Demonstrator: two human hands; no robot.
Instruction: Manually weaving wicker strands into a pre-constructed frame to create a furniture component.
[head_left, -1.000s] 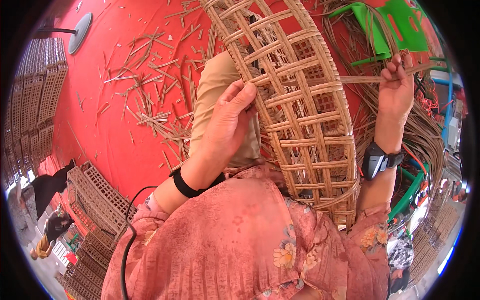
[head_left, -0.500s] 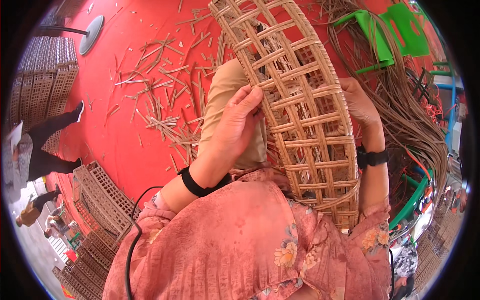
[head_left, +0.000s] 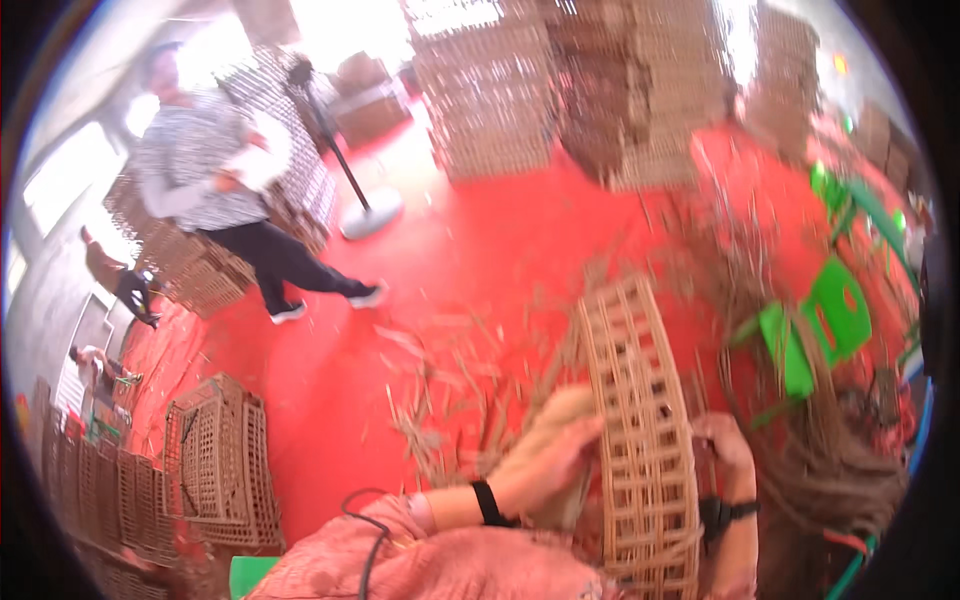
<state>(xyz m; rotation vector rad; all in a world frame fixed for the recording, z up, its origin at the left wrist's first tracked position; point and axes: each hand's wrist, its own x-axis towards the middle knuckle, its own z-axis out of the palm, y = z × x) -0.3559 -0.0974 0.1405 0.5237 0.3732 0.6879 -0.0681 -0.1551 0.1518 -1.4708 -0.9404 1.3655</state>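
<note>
A tan woven basket point(head_left: 645, 435) with an open lattice stands on edge over my lap, its long side running away from me. My left hand point(head_left: 572, 450) is closed at the basket's left edge, somewhat blurred. On the opposite edge my right hand point(head_left: 726, 442) grips it with bent fingers; part of that grip is hidden by the weave. Cut strips point(head_left: 440, 415) lie scattered on the red floor beyond my knee.
A green chair point(head_left: 815, 325) stands at the right, with a heap of long brown strands point(head_left: 810, 450) draped by it. Finished baskets point(head_left: 215, 455) are stacked at the left. Tall stacks point(head_left: 480, 100) rise at the back. A person point(head_left: 205, 170) walks near a stand's round base point(head_left: 371, 214).
My view has lifted, so the room's far side, the stacks and the walking person show upright. The basket and both hands now sit lower in the picture, still together.
</note>
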